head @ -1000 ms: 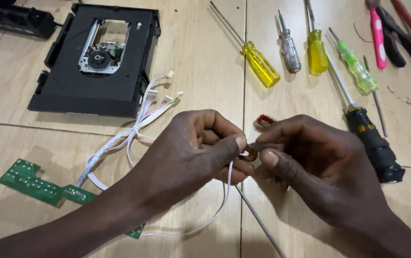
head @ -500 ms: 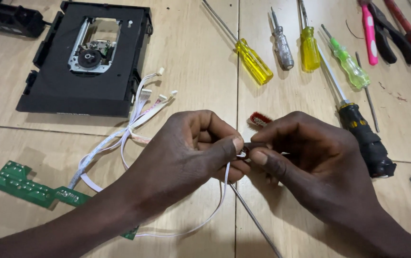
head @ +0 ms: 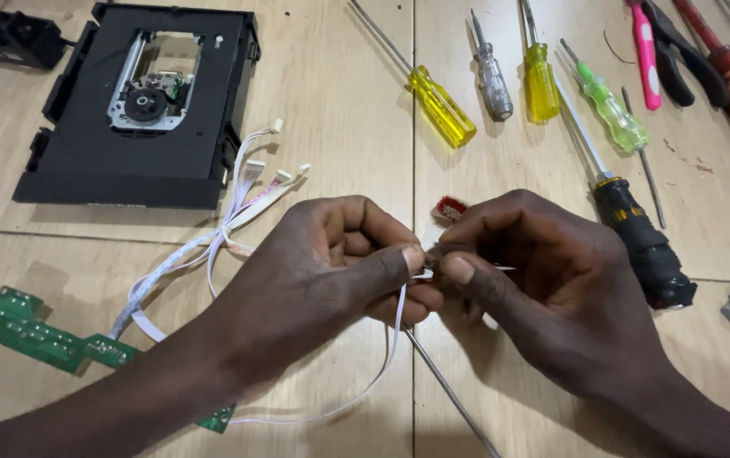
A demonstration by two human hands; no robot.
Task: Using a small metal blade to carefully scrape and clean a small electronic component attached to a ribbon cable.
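Closer now, left hand (head: 331, 271) and right hand (head: 534, 288) pinch white wire (head: 397, 318) (between fingertips).

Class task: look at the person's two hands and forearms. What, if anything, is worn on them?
Nothing is worn. The left hand and right hand are bare: no gloves, rings, watch or bracelet visible. Both forearms are uncovered to the picture's edge; no sleeve shows.

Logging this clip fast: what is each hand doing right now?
Left hand: closed, pinching the end of the white ribbon cable.
Right hand: closed, pinching a small part at that cable end; what the part is cannot be told.
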